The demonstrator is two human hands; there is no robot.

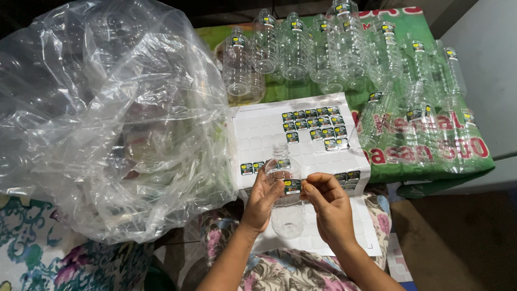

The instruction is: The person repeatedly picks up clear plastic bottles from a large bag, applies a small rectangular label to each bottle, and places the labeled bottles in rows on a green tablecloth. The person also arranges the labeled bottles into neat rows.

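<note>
Low in the middle of the frame, the left hand (263, 200) wraps its fingers around the shoulder of a clear plastic bottle (286, 202), gripping it upright over the lap; the right hand (329, 207) is partly curled, thumb and forefinger pressed to a small dark label (292, 186) on the bottle's front, smoothing rather than grasping. The bottle looks empty and uncapped, so I judge it very light; its thin wall is likely to dent under a hard squeeze, and the smooth surface is probably a little slippery; the firmer shoulder and neck seem the best places to hold it, leaving the flat of the body free for the sticker.

Just behind it lies a white sticker sheet (253, 140), glossy, gridded with peeled blanks, a cluster of dark rectangular labels remaining toward its upper right and a few along the lower edge; it rests partly on the lap and partly on a green printed cloth (431, 167). Across the top of the frame stand rows of labelled bottles (301, 48), all transparent, ribbed and rounded; more lie on their sides at the right. The left half is filled by a large crumpled clear plastic bag (107, 118), soft, shiny and wrinkled. A floral fabric (285, 272) shows at the bottom.
</note>
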